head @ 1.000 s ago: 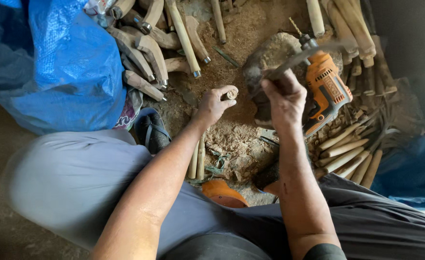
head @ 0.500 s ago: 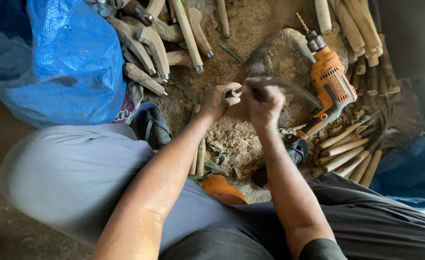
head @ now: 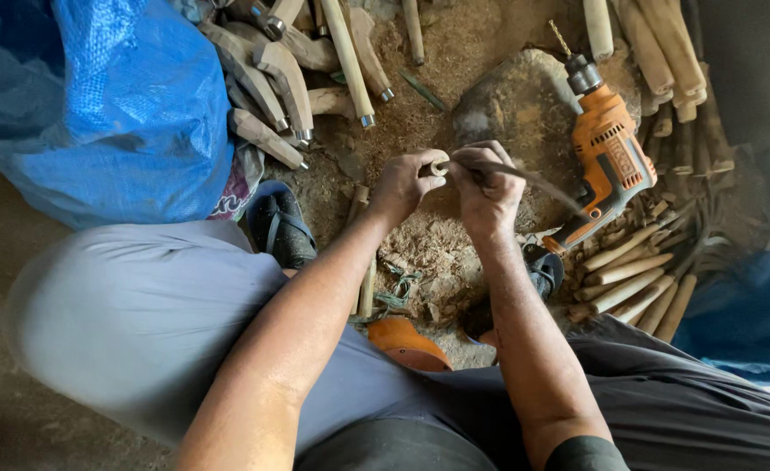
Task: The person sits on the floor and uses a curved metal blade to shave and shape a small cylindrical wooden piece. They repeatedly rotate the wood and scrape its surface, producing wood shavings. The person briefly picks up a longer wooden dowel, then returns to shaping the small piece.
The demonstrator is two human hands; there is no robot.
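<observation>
My left hand grips a short pale wooden handle, its round end facing up between thumb and fingers. My right hand is closed around a thin dark curved metal blade, whose near tip meets the end of the wooden handle; the blade runs out to the right. Both hands hover over a pile of sawdust beside a flat stone.
An orange electric drill lies on the stone's right edge. Several wooden handles lie at the top and more wooden sticks at the right. A blue tarp bag fills the upper left. Black sandals and an orange object lie by my legs.
My right hand has moved left, away from the drill, bringing the blade to the wooden handle in my left hand. The hands now meet over the sawdust.
</observation>
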